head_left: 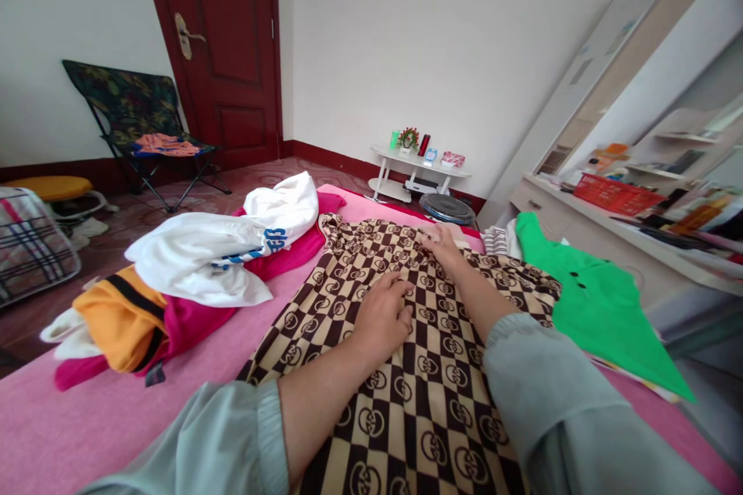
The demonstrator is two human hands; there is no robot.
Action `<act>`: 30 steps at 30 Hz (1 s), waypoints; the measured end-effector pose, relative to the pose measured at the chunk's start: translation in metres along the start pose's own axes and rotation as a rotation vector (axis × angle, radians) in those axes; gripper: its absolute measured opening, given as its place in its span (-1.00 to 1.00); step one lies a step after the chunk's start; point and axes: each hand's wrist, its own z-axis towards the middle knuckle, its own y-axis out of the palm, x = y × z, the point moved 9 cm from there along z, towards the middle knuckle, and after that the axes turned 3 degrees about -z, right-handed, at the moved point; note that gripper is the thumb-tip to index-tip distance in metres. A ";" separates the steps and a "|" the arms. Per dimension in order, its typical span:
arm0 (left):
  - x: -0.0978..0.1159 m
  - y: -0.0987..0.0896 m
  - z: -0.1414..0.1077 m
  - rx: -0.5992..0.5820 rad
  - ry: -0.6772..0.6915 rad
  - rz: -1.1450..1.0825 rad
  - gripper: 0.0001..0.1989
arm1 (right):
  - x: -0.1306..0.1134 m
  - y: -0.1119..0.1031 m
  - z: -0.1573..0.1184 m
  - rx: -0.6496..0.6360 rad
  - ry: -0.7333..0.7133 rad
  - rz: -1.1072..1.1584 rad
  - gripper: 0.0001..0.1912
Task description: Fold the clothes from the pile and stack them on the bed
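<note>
A brown and beige checked garment with a ring-like print (426, 363) lies spread over the pink bed cover (220, 356), its near end running out of the bottom of the view. My left hand (384, 313) rests on the middle of the cloth, fingers loosely bent and apart. Farther up, my right hand (444, 249) lies on the garment near its far edge with the fingers spread. Neither hand grips the fabric. Both forearms, in grey-green sleeves, cover parts of the garment.
Left on the bed is a heap with a white garment (197, 255), an orange one (121, 317) and a magenta one (200, 329). A green shirt (604, 294) lies at the right, beside a dresser (534, 205). Beyond stand a low white table (400, 158) and a folding chair (133, 104).
</note>
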 end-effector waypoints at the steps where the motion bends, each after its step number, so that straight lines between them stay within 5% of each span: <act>1: 0.000 0.000 0.000 -0.003 0.000 0.003 -0.60 | -0.003 0.002 -0.005 -0.016 -0.028 -0.010 -0.40; 7: 0.001 0.001 -0.001 -0.009 0.013 0.029 -0.60 | -0.046 0.002 -0.058 -0.039 -0.229 -0.332 -0.62; 10: 0.001 0.001 -0.001 -0.005 0.023 0.036 -0.60 | -0.056 0.006 -0.084 -0.141 -0.326 -0.506 -0.54; 12: 0.000 0.001 -0.001 -0.002 0.023 0.029 -0.60 | -0.043 -0.002 -0.088 -0.174 -0.296 -0.601 -0.43; 17: -0.001 0.000 -0.002 0.009 -0.006 -0.036 -0.61 | 0.035 -0.041 -0.071 -0.164 0.140 -0.807 -0.30; 20: -0.011 -0.007 0.005 -0.003 -0.124 -0.180 -0.64 | 0.045 -0.044 -0.068 -0.157 0.165 -0.823 -0.27; 24: -0.039 -0.014 0.037 -0.109 -0.400 -0.446 -0.70 | 0.041 -0.040 -0.071 -0.152 0.142 -0.814 -0.28; 30: -0.059 -0.044 0.123 0.035 -0.271 -0.231 -0.53 | 0.035 -0.041 -0.073 -0.115 0.107 -0.812 -0.34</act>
